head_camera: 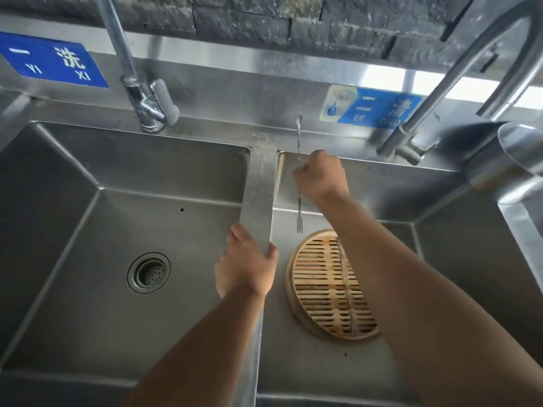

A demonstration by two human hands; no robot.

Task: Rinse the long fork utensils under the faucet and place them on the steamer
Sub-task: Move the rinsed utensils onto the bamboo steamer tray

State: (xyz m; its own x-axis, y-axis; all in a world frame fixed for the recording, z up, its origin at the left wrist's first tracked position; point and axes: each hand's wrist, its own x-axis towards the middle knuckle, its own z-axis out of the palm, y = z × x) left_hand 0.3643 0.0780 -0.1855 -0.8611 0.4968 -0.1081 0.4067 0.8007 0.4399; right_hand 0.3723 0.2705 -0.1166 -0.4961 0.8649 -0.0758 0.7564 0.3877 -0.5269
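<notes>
The right hand (321, 174) is closed in a fist around the middle of a long fork (299, 212), a thin, shiny metal rod with a twisted stem. It hangs upright, its small tines pointing down at 6 o'clock and its slim handle end rising at 12 o'clock past the sink's back ledge. The tines sit just above the far rim of the bamboo steamer (305, 315), apart from it. The steamer is round, pale tan, with a slatted floor, and rests on the bottom of the right basin (293, 368). A second fork (346, 286) of the same kind lies across the slats, tines toward 6 o'clock. The left hand (245, 267) grips the steel divider (258, 195) between the basins, fingers curled over its edge, holding no utensil.
</notes>
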